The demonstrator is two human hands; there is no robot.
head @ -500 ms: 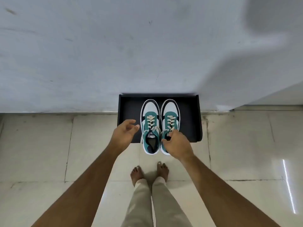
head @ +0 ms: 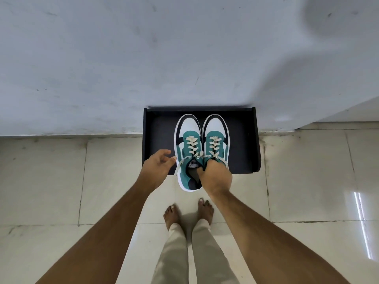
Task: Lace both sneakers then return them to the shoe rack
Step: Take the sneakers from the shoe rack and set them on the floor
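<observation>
Seen from above, looking down past two bare forearms. Right hand curled over the near ends of both sneakers, fingers hooked into their collars and gripping the pair together. Left sneaker and right sneaker side by side and touching, toes pointing far toward the wall, both laced with cream laces; one loose lace end trailing down the left side of the left sneaker. Teal uppers, white and black toe caps. Toes of the pair over the black shoe rack, heels reaching out past its near edge over the floor; could not tell whether the soles rested on the rack or hung just above it. Left hand just left of the left sneaker, palm turned toward it, fingers loosely spread and slightly bent, holding nothing; thumb tip right at the shoe's side, contact not clear. Rack set on the pale tiled floor, its far edge against the grey-white wall. Nearer, two bare feet on the tiles below beige trouser legs, directly near of the sneakers.
</observation>
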